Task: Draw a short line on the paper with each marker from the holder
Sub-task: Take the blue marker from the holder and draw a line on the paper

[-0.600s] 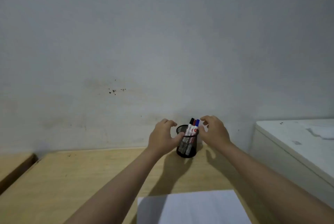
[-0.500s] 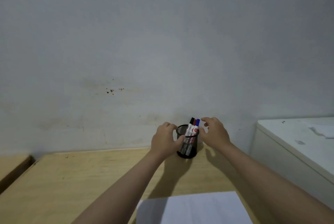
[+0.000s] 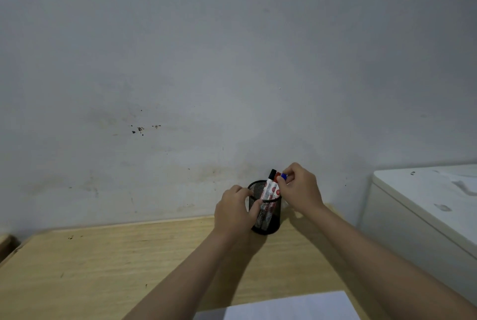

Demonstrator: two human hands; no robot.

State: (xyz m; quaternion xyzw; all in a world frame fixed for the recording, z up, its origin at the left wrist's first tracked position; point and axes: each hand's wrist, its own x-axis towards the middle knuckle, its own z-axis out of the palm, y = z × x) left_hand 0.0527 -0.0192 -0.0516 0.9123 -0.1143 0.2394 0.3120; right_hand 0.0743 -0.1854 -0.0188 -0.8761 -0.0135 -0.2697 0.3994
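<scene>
At the bottom edge of the frame, right of centre, a sheet of white paper [image 3: 289,306] lies flat on the wooden table [image 3: 103,268], nearest the person and with no mark visible on the part that shows. Both forearms run up from the lower corners toward the middle of the frame, where a black mesh holder [image 3: 268,219] stands upright near the table's far edge, close to the grey wall [image 3: 232,61]. The left hand [image 3: 233,212] is wrapped around the holder's left side, thumb on the front of the mesh and fingers curled at the rim, steadying it. Three markers stand in the holder with their long axes near vertical, leaning slightly to the right: a black-capped marker [image 3: 271,179], a red-capped marker [image 3: 277,182] just beside it, and a blue-capped marker [image 3: 284,176] at the right. The right hand [image 3: 300,188] is closed in a pinch on the blue cap, thumb and forefinger nipped around its top, the other fingers folded. So the marker lies directly under the right hand's grip, its barrel pointing down into the holder, which suggests the coming pull should go straight up along that axis, then back toward the paper at the bottom of the frame. A white cabinet [image 3: 426,203] sits at the right edge.
</scene>
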